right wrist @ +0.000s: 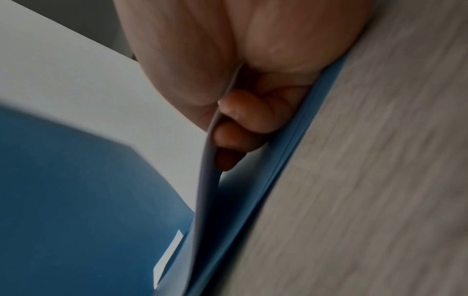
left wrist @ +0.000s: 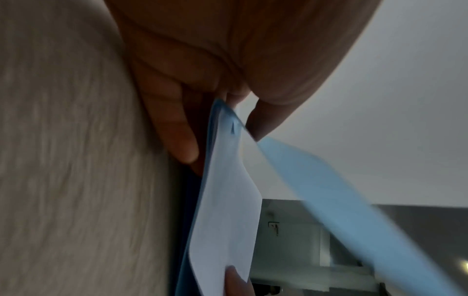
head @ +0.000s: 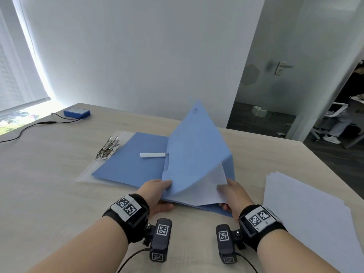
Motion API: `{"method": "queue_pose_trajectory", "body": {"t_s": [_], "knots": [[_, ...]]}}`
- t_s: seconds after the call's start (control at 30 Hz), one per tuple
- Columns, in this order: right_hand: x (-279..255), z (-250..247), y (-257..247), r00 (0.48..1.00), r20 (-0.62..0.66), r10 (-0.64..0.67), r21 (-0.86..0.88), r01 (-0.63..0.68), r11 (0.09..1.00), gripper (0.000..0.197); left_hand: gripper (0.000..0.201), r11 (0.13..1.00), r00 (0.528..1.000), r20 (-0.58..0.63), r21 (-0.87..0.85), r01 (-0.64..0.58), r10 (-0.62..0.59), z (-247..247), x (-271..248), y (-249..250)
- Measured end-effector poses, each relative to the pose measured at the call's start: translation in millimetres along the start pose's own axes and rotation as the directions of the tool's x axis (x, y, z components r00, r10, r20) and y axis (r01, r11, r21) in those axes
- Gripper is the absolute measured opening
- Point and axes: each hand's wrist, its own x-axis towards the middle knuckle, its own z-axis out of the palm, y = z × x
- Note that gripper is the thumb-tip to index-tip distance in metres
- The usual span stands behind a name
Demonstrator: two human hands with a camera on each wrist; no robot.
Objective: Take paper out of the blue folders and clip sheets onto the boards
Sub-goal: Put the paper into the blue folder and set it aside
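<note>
Fingers (head: 166, 183) of the left hand (head: 155, 191) pinch the near edge of the raised cover (head: 195, 146) of a blue folder (head: 197, 203). That cover is smooth matte light blue, standing steeply up from the fold on the folder's far-right side. Right hand (head: 234, 196) fingers (right wrist: 243, 128) are curled round the near right corner of the white sheets (head: 208, 190) inside, thumb on top, bowing the paper upward off the folder's lower leaf. The folder lies on the pale wood-grain counter (head: 49, 184) at 6 o'clock, just in front of both wrists. Another blue folder (head: 130, 164) lies flat at 10 o'clock from it, with a small white label (head: 152, 155) on its cover, resting on clear boards whose metal clips (head: 108, 147) stick out at its far left. A stack of white paper (head: 307, 213) sits at 3 o'clock.
</note>
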Motion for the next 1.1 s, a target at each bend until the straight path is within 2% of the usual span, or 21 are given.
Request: {"method": "queue_pose_trajectory", "body": {"t_s": [0.07,0.13,0.23,0.3,0.37,0.4,0.47,0.53,0.67,0.73,0.83,0.9,0.97,1.1], "knots": [[0.7,1.8,-2.5,0.993,-0.082,0.086,-0.042,-0.09,0.995,0.022,0.014,1.0,1.0,0.014,-0.015,0.009,-0.008,3.6,1.8,-3.1],[1.6,2.0,-3.0,0.977,-0.137,0.162,0.051,-0.156,0.986,0.024,0.024,1.0,1.0,0.006,0.004,-0.01,0.01,3.9,6.8,-5.5],[-5.9,-0.5,-7.2,0.984,-0.054,0.17,0.388,-0.136,0.912,0.018,0.032,0.999,0.999,-0.004,0.007,-0.033,0.033,3.0,6.1,-6.7],[-16.5,-5.2,-9.3,0.991,0.036,0.128,0.507,-0.128,0.852,0.031,0.037,0.998,0.998,-0.018,0.006,-0.057,0.057,0.7,4.6,-7.8],[-23.2,-12.1,-7.4,0.994,0.021,0.11,0.491,-0.106,0.865,0.054,0.041,0.996,0.996,-0.035,-0.001,-0.087,0.087,-1.9,0.4,-9.8],[-25.4,-16.0,-4.7,0.997,-0.022,0.08,0.431,-0.062,0.9,0.058,0.042,0.995,0.994,-0.04,-0.008,-0.101,0.1,-3.4,-1.8,-11.4],[-33.0,-25.2,-1.6,0.993,-0.115,-0.04,0.199,0.062,0.978,0.046,0.042,0.991,0.991,-0.034,-0.032,-0.13,0.129,-6.7,-7.4,-15.3],[-43.0,-34.2,0.4,0.983,-0.128,-0.13,0.049,0.138,0.989,0.026,0.04,0.985,0.987,-0.021,-0.063,-0.159,0.158,-9.8,-13.4,-19.1],[-64.0,-39.3,-1.0,0.994,0.071,-0.078,0.201,0.062,0.978,0.023,0.038,0.969,0.977,0.017,-0.14,-0.206,0.21,-6.8,-26.5,-23.1],[-70.3,-40.9,-0.5,0.99,0.106,-0.095,0.205,0.072,0.976,0.024,0.037,0.964,0.971,0.03,-0.13,-0.231,0.237,-0.9,-32.6,-22.3],[-77.5,-43.5,-4.3,0.983,0.051,-0.176,0.182,0.164,0.97,0.025,0.032,0.968,0.967,0.047,-0.013,-0.249,0.249,5.6,-39.4,-17.0],[-80.9,-49.0,-5.8,0.979,-0.002,-0.203,0.201,0.199,0.959,0.027,0.025,0.957,0.969,0.054,0.155,-0.245,0.24,7.4,-42.2,-8.5],[-83.3,-58.2,-4.8,0.975,-0.044,-0.219,0.232,0.223,0.947,0.027,0.026,0.895,0.957,0.03,0.344,-0.282,0.29,6.5,-42.9,2.6],[-94.5,-77.2,-4.4,0.964,-0.048,-0.263,0.262,0.267,0.928,0.029,0.038,0.7,0.846,-0.051,0.588,-0.405,0.531,-0.2,-38.5,28.1]]}}
